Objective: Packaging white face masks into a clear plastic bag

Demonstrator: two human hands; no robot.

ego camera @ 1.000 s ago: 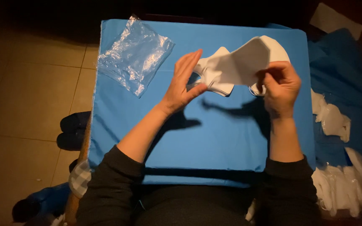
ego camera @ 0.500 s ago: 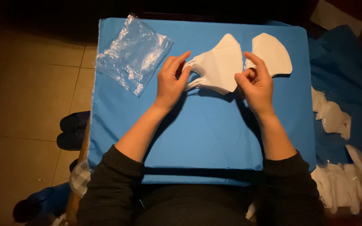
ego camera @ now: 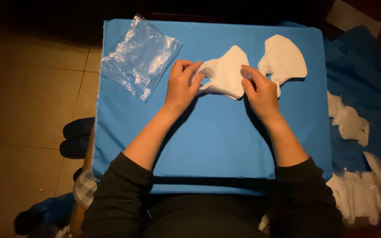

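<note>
Left hand [ego camera: 181, 86] and right hand [ego camera: 259, 90] both grasp a stack of folded white face masks [ego camera: 224, 75], one at each side edge, fingers curled over the top layer. The stack sits between the hands, resting on the blue counter [ego camera: 208, 141] toward its far half. A second white face mask [ego camera: 284, 59] lies flat just beyond the right hand, close to the stack; whether they touch cannot be told. A crumpled clear plastic bag [ego camera: 140, 57] lies at the far left corner of the counter, apart from the left hand. More bagged white masks [ego camera: 358, 185] are heaped off the right edge, on blue cloth [ego camera: 362, 75].
</note>
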